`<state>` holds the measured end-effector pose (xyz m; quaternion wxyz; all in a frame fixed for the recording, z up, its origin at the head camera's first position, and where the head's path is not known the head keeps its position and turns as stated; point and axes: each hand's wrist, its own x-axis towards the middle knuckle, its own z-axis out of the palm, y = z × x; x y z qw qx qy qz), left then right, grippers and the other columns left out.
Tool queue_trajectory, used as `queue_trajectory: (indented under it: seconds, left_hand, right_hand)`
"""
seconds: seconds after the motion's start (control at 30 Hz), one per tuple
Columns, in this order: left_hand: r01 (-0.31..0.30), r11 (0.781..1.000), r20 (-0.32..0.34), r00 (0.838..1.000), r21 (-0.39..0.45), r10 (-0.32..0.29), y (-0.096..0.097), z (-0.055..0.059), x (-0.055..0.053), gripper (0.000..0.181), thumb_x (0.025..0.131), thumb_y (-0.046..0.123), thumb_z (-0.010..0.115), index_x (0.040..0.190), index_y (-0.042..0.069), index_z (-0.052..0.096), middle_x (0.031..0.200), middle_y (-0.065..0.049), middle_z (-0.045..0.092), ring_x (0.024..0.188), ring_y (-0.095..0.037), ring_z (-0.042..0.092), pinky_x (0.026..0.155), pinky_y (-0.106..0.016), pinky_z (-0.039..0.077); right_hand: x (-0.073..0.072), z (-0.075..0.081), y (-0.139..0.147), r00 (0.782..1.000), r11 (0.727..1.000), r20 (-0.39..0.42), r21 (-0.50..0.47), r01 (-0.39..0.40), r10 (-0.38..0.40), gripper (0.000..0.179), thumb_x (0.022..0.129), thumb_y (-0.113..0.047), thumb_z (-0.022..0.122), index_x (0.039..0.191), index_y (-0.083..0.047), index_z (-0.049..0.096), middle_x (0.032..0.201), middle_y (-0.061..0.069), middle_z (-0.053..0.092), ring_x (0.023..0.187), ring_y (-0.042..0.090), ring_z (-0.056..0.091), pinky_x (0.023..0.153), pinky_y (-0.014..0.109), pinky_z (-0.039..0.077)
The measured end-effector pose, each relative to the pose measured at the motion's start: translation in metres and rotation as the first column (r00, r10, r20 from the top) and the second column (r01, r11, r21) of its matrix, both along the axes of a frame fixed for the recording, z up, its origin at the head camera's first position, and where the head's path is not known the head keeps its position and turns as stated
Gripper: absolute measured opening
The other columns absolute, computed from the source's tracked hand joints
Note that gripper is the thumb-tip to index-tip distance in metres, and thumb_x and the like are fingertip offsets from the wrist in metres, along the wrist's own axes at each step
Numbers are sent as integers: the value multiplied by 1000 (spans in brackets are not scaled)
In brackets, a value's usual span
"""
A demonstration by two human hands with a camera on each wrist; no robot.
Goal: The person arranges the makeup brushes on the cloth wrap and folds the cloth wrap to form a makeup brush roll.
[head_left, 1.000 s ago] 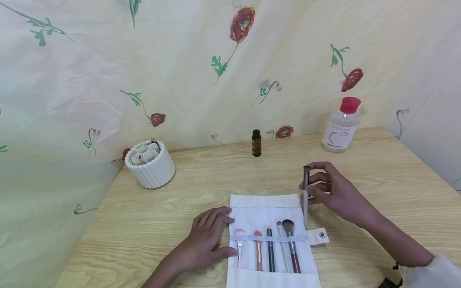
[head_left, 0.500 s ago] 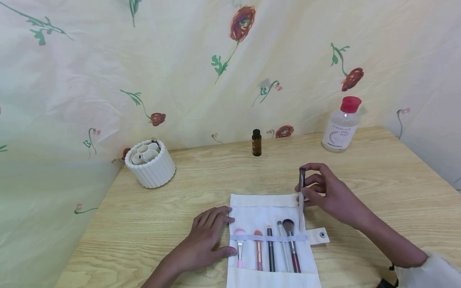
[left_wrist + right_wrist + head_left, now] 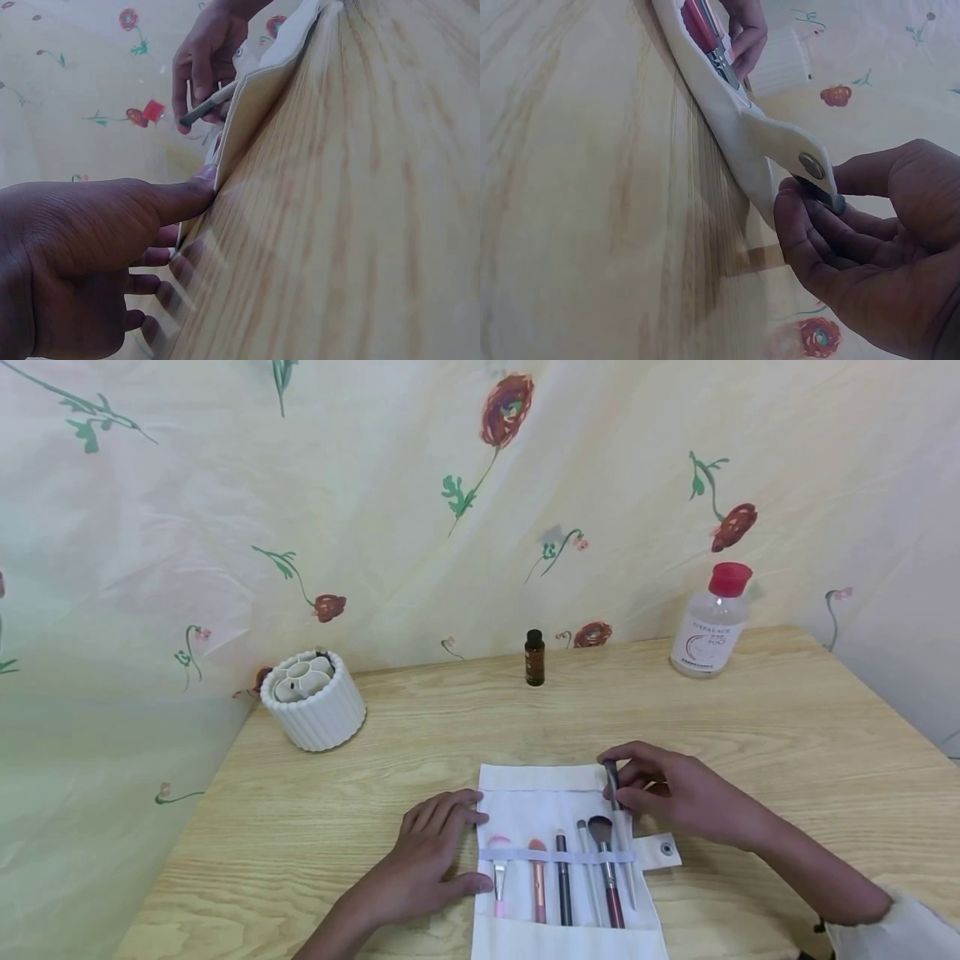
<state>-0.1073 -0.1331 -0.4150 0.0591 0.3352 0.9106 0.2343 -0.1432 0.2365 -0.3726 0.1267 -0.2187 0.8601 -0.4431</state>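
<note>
A white fabric brush roll (image 3: pixel 525 814) lies unrolled on the wooden table, several makeup brushes tucked under its elastic band (image 3: pixel 551 857). My right hand (image 3: pixel 675 789) pinches a makeup brush (image 3: pixel 620 831) with a dark head and pale handle at the roll's right side. That handle runs down past the band, beside a fluffy dark brush (image 3: pixel 600 829). My left hand (image 3: pixel 427 860) rests at the roll's left edge; in the left wrist view its thumb (image 3: pixel 187 196) touches that edge. In the right wrist view the snap strap (image 3: pixel 787 142) partly hides the held brush.
A white ribbed holder (image 3: pixel 322 714) stands at the back left. Farther back are a small brown bottle (image 3: pixel 534 660) and a clear bottle with a red cap (image 3: pixel 708 631). Behind the table (image 3: pixel 300 827) hangs a flower-printed cloth (image 3: pixel 375 485).
My right hand has moved left and down with the makeup brush, from beside the roll to over its right part. The brush handle now lies along the roll. My left hand has stayed put.
</note>
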Motion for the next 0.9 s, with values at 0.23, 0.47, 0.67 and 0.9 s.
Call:
queue_trajectory:
  seconds: [0.23,0.47,0.67,0.9]
  left_hand:
    - [5,1000,1,1000,8,-5,-1,-1,0,63,96,59,57,140,16,46,159,0,25,147,-25,19,112,-60,20]
    - [1,1000,5,1000,0,-1,-1,-1,-1,64,95,60,56,141,16,45,159,0,24,147,-26,19,112,-60,19]
    - [3,1000,-4,1000,1,-3,-1,-1,0,64,95,60,57,141,16,45,159,0,25,147,-26,19,112,-61,19]
    - [15,1000,-29,999,-22,-16,-1,-1,-1,63,96,60,56,141,17,45,159,-1,25,147,-25,20,112,-59,20]
  right_hand:
    - [2,-5,2,994,995,-54,50,-91,94,26,101,-26,62,123,-13,66,105,-4,67,89,12,61,74,27,52]
    - [4,-10,5,980,985,-106,52,-163,168,16,101,-25,62,114,-24,73,105,-9,68,87,11,59,72,26,50]
    - [5,-11,5,971,982,-146,54,-182,188,16,101,-24,62,112,-25,74,103,-9,66,88,10,59,71,26,49]
    - [18,-2,-9,946,981,-305,188,-51,108,15,99,-20,66,111,-25,73,100,-13,63,80,4,53,67,25,49]
